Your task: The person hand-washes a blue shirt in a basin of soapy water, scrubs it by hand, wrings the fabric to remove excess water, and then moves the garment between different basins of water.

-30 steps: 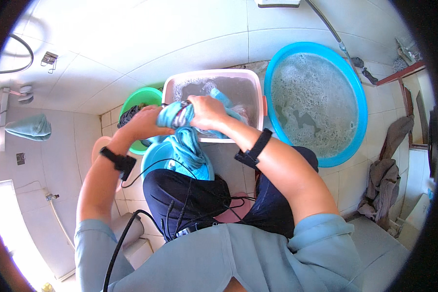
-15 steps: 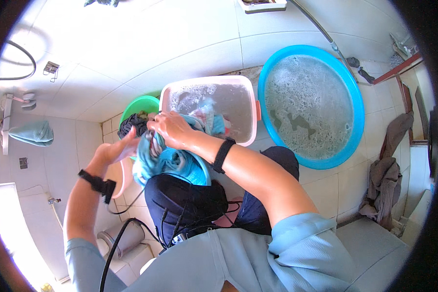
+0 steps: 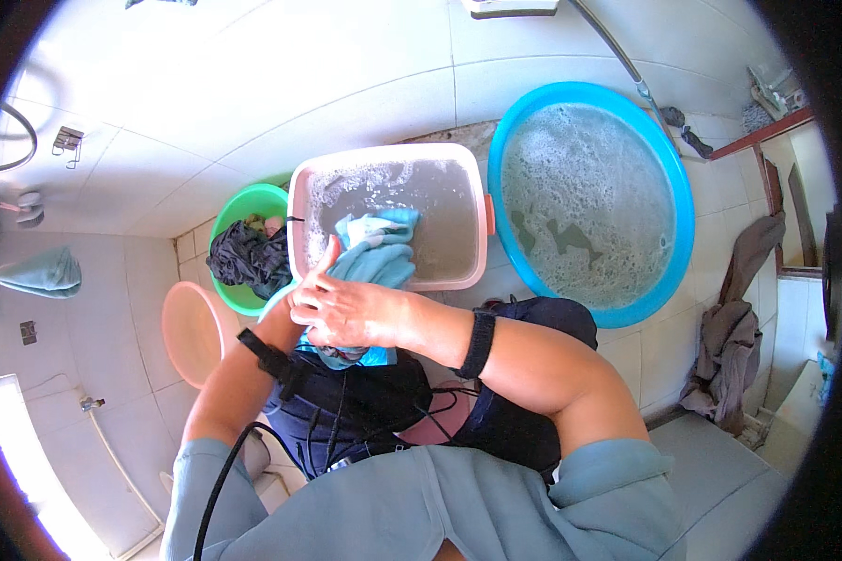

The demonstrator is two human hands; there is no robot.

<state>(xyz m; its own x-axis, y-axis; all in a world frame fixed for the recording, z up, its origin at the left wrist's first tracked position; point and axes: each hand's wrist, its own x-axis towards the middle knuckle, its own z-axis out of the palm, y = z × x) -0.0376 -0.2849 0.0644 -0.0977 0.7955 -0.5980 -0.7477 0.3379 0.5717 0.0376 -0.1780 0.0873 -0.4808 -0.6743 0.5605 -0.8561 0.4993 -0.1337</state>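
Observation:
A wet light-blue cloth (image 3: 376, 266), patterned in places, is bunched at my hands. One part reaches over the near rim of the pale pink basin (image 3: 483, 238), and another hangs below my right hand at my knees. My right hand (image 3: 341, 313) is closed on it with curled fingers. Just beyond, my left hand (image 3: 320, 268) is against the same cloth, its thumb pointing up. Most of its other fingers are hidden behind my right hand and the cloth. Grey, foamy water fills part of the basin.
A large blue tub (image 3: 685, 201) of sudsy water with dark cloth in it stands right of the basin. To the left are a green basin (image 3: 223, 213) holding dark clothes and a peach bucket (image 3: 182, 327). Brown clothing (image 3: 730, 351) hangs at the right.
My hands have come together and nearer my lap, my left arm swinging right. More of the blue cloth now lies over the basin's near rim. The view has shifted slightly.

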